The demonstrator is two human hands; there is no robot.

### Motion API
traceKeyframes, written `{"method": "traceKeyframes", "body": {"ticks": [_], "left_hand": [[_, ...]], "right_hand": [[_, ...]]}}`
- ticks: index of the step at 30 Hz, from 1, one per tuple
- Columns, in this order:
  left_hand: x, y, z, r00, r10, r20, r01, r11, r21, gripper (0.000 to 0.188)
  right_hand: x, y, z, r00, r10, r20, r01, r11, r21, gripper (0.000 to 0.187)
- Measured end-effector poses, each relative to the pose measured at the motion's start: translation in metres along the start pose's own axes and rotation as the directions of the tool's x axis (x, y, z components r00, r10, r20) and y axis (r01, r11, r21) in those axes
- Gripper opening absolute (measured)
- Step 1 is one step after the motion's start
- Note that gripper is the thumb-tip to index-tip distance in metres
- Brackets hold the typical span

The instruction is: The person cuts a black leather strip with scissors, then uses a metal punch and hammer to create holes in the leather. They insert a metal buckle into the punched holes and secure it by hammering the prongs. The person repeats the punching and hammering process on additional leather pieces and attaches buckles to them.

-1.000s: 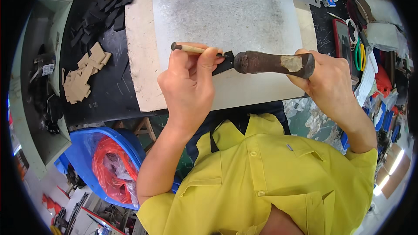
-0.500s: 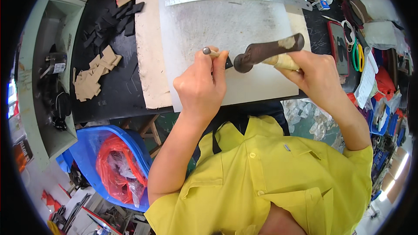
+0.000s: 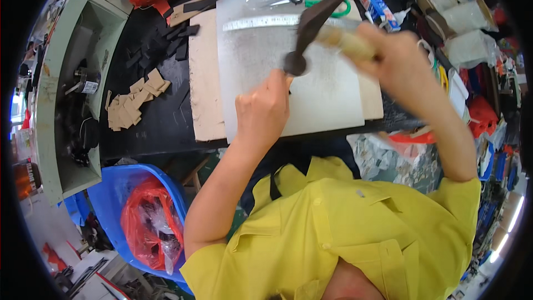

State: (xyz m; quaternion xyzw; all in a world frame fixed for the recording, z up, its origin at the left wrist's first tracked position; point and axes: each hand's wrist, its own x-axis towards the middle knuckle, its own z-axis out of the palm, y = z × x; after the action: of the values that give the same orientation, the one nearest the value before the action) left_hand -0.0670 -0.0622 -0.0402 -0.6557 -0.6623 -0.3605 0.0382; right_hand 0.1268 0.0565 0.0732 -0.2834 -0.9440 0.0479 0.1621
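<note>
My left hand (image 3: 264,110) is closed low over the white sheet (image 3: 327,105). In it is a punch, a slim rod whose top is now hidden by the hammer. A small sliver of a black piece (image 3: 290,91) shows beside the fingers. My right hand (image 3: 397,61), blurred by motion, grips a hammer (image 3: 315,25) by its pale handle. The rounded end of its dark head is right over the top of my left hand; I cannot tell whether it touches the punch. A metal ruler (image 3: 261,23) lies across the far part of the sheet.
Beige pieces (image 3: 133,105) and black pieces (image 3: 158,44) lie left on the black table. Green-handled scissors (image 3: 345,10) and a blue-and-white box (image 3: 379,8) are at the back. A grey metal cabinet (image 3: 53,128) stands left; a blue tub (image 3: 111,189) holding a red bag is below.
The hammer has swung up and left, its rounded end now over my left hand and covering the punch's top. My right hand rose with it. The whole view has shifted slightly.
</note>
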Motion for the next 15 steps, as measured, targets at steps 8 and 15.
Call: {"method": "traceKeyframes", "body": {"ticks": [8,15], "left_hand": [[0.005,-0.004,-0.009,0.998,-0.061,0.027,0.063,0.993,-0.101,0.013],[-0.004,-0.007,-0.007,0.995,-0.099,0.004,0.099,0.994,-0.046,0.007]], "right_hand": [[-0.037,-0.008,0.046,0.996,-0.025,0.085,0.025,1.000,0.002,0.029],[-0.032,-0.018,0.055,0.979,-0.028,0.204,0.027,1.000,0.008,0.028]]}}
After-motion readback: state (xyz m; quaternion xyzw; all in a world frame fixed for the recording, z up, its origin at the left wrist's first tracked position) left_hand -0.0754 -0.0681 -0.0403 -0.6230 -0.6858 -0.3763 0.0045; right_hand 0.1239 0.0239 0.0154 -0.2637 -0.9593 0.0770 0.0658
